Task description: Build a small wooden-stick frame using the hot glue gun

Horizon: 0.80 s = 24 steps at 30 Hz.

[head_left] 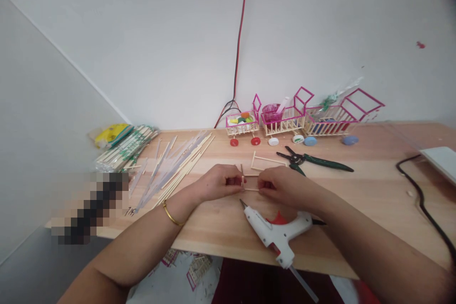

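My left hand [221,181] has its fingers pinched on the left end of a small frame of wooden sticks [252,190], low over the table. At the frame's right end, my right hand [285,185] grips it with closed fingers. Parts of the frame are hidden by the fingertips. Just beyond my right hand lies another stick frame [270,158]. A white glue gun [263,228] with a red trigger rests in front of my hands, its nozzle pointing up and left. Wire strippers [326,162] with green handles lie beyond my right hand.
Three small stick carts [285,126] with bottle-cap wheels stand along the wall. Loose wooden sticks [188,164] and clear glue sticks [153,185] lie at the left, near wrapped stick packs [126,147]. A black cable [420,194] runs down the right side.
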Each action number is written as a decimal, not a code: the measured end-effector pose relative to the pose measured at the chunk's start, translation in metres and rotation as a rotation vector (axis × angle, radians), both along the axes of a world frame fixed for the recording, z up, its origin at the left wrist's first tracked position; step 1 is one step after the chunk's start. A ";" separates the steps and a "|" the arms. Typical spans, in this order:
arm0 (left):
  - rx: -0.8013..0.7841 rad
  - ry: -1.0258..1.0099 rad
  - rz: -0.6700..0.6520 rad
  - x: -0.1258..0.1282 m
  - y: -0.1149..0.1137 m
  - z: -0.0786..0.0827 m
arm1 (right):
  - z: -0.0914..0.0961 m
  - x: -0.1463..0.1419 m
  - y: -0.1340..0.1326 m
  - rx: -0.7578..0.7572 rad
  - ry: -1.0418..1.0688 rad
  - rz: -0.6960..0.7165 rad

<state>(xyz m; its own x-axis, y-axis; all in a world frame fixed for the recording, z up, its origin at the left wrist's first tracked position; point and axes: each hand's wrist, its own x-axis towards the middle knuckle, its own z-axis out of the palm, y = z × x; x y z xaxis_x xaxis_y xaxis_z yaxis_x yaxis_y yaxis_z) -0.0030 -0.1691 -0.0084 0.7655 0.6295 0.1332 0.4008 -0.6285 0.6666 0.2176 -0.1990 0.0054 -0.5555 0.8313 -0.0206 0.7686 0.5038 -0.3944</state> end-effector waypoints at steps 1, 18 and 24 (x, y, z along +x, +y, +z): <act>-0.020 -0.005 0.010 0.000 0.000 -0.001 | 0.001 0.000 0.000 -0.004 0.000 -0.001; -0.057 -0.186 0.224 -0.006 0.011 -0.003 | 0.001 0.001 0.000 0.019 -0.007 0.012; -0.199 -0.053 0.269 -0.004 0.019 -0.004 | 0.006 0.001 -0.004 0.023 -0.033 0.022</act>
